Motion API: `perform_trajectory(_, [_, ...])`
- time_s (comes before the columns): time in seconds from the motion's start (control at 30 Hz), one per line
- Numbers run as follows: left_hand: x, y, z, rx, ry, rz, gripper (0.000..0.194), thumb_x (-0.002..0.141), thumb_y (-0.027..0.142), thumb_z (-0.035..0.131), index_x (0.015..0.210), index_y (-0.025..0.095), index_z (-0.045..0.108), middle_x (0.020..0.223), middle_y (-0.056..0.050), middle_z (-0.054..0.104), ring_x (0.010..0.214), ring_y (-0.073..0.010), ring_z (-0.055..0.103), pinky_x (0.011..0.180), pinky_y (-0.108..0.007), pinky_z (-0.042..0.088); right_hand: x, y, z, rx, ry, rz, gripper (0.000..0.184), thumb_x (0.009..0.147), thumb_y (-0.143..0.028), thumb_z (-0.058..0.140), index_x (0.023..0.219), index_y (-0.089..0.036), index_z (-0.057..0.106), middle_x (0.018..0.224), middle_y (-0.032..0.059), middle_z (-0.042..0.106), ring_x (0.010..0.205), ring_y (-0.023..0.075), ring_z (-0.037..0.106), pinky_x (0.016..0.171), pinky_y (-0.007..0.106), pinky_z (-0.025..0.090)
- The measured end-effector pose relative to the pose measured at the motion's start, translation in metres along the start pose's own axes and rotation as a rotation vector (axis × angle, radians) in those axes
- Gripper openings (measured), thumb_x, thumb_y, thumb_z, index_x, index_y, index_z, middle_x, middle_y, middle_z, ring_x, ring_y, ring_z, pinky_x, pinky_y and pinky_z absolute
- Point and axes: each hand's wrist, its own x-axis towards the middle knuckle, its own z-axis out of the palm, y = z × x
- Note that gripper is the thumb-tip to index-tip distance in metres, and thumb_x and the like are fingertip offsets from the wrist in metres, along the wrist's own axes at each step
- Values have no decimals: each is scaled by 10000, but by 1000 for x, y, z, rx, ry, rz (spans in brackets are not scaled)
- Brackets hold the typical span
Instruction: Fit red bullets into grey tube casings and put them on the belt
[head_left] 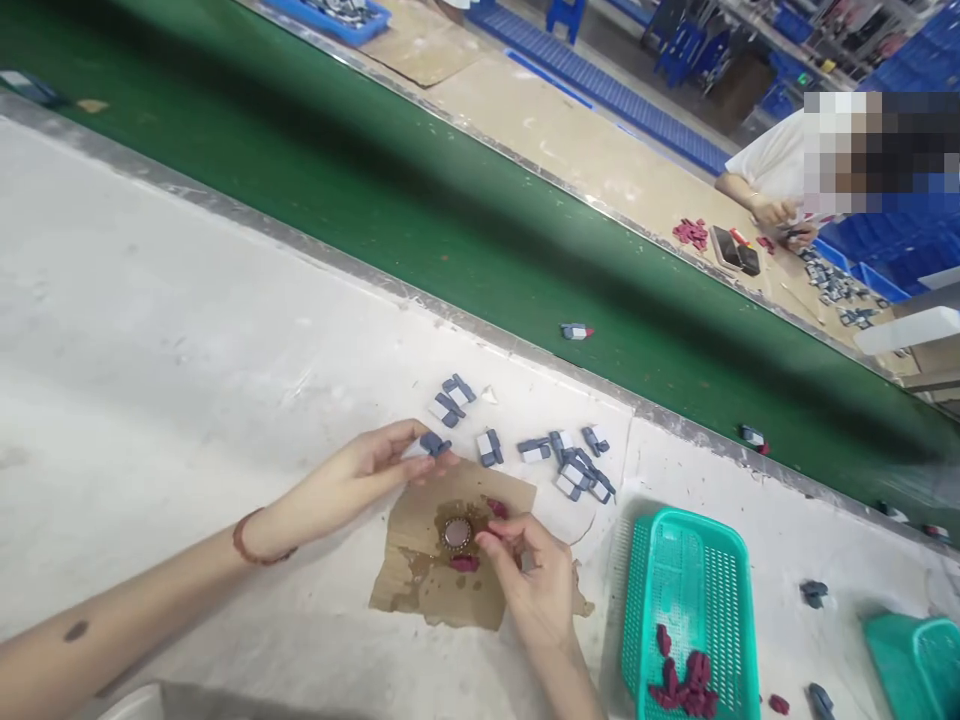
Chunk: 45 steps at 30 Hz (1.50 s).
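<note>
My left hand is closed on a small grey-and-white plastic part, held between thumb and fingers above the top edge of a stained piece of brown cardboard. Over the cardboard, my right hand is pinched, thumb against fingers; what lies between the fingertips is too small to make out. Just left of those fingertips sits a round, shallow cap with a ridged rim, wet stains around it. One dark red piece lies below the cap, and another red piece lies behind my right fingers.
Several grey-and-white parts lie beyond the cardboard. At right stands a green basket with dark red pieces. A green conveyor belt crosses diagonally, carrying a few parts. Across it, a person handles parts at another bench.
</note>
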Motion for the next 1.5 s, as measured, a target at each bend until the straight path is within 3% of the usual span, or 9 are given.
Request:
perform_trajectory(0.1, [-9, -10, 3, 21, 72, 19, 311, 771, 482, 659, 881, 191, 686, 1005, -86, 716, 1004, -285, 627, 867, -353, 501, 4, -2, 8, -230, -130, -291, 199, 934, -266, 520, 818, -193, 664, 746, 43, 705, 649, 167, 637, 598, 254, 491])
perform_trajectory(0.2, [-15, -15, 4, 14, 136, 0, 264, 722, 426, 705, 861, 202, 721, 1002, -79, 721, 997, -287, 625, 879, -363, 500, 8, -3, 13, -463, -152, -557, 323, 999, -238, 381, 812, -184, 638, 697, 57, 673, 636, 175, 622, 591, 263, 486])
perform_trajectory(0.43, [-17, -21, 11, -247, 136, -155, 287, 678, 372, 771, 870, 185, 667, 937, -74, 728, 911, -246, 669, 763, -315, 547, 10, -7, 16, -625, -160, -660, 420, 1028, -231, 260, 767, -179, 584, 640, 44, 611, 578, 168, 578, 530, 262, 451])
perform_trajectory(0.53, [-17, -23, 13, -345, 131, -184, 385, 698, 378, 776, 997, 202, 609, 861, -37, 719, 822, -215, 690, 659, -274, 548, 10, -7, 16, -636, -161, -636, 411, 1027, -233, 267, 768, -180, 583, 628, 39, 599, 571, 173, 569, 516, 269, 438])
perform_trajectory(0.73, [-23, -24, 18, -404, 68, -265, 541, 648, 339, 823, 1123, 198, 606, 890, -33, 735, 906, -206, 703, 792, -257, 548, 12, -5, 15, -478, -201, -533, 364, 1006, -238, 330, 769, -191, 602, 653, 41, 621, 602, 171, 581, 557, 267, 455])
perform_trajectory(0.9, [-26, -24, 26, -298, 49, -210, 356, 691, 376, 770, 969, 170, 686, 737, -33, 727, 690, -178, 670, 603, -241, 542, 12, -8, 0, 45, -151, -135, 223, 905, -369, 572, 784, -201, 658, 649, 10, 664, 582, 150, 619, 544, 243, 492])
perform_trajectory(0.97, [-28, -24, 30, -275, 24, -181, 308, 712, 382, 749, 932, 171, 703, 712, -35, 721, 647, -170, 647, 567, -238, 531, 11, -11, -4, 256, -104, -59, 237, 856, -422, 637, 777, -201, 672, 612, -1, 652, 541, 139, 610, 514, 236, 496])
perform_trajectory(1.13, [-32, -21, 39, -319, -60, -180, 310, 722, 361, 744, 965, 173, 703, 663, -20, 709, 615, -160, 634, 598, -249, 534, 10, -17, -2, 472, -84, -96, 239, 834, -434, 676, 777, -202, 692, 643, 9, 649, 531, 125, 609, 497, 230, 506])
perform_trajectory(1.5, [-34, -19, 47, -319, -77, -184, 360, 735, 409, 734, 990, 159, 692, 720, -48, 714, 675, -192, 650, 646, -289, 537, 7, -20, 6, 438, -160, -107, 221, 878, -395, 621, 802, -192, 667, 668, 15, 680, 585, 137, 638, 559, 242, 530])
